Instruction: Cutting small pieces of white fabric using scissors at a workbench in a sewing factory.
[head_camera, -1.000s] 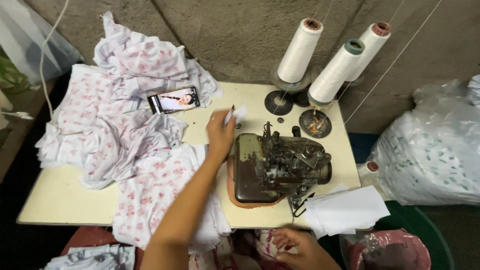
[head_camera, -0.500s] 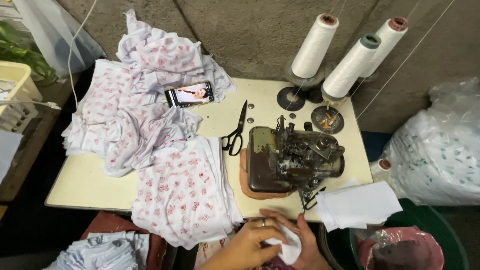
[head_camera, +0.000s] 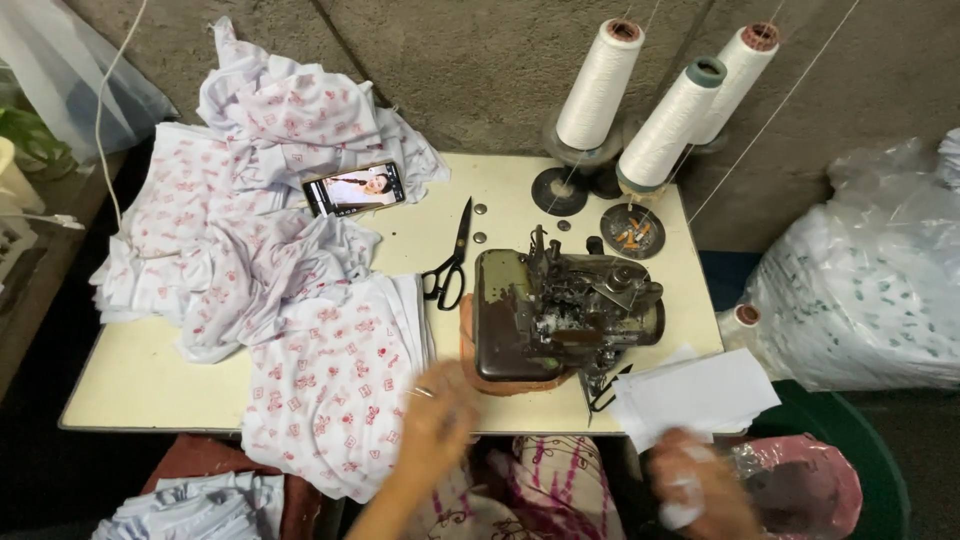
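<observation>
Cream table (head_camera: 150, 370): left hand (head_camera: 440, 415) hovers spread over printed fabric (head_camera: 330, 400); blurred right hand (head_camera: 695, 485), grip unclear.

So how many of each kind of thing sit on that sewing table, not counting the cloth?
Thread cones: 3, two with reddish cores, one with a grey-green core
Scissors: 1
Phone: 1
Sewing machine: 1
Total: 6
</observation>
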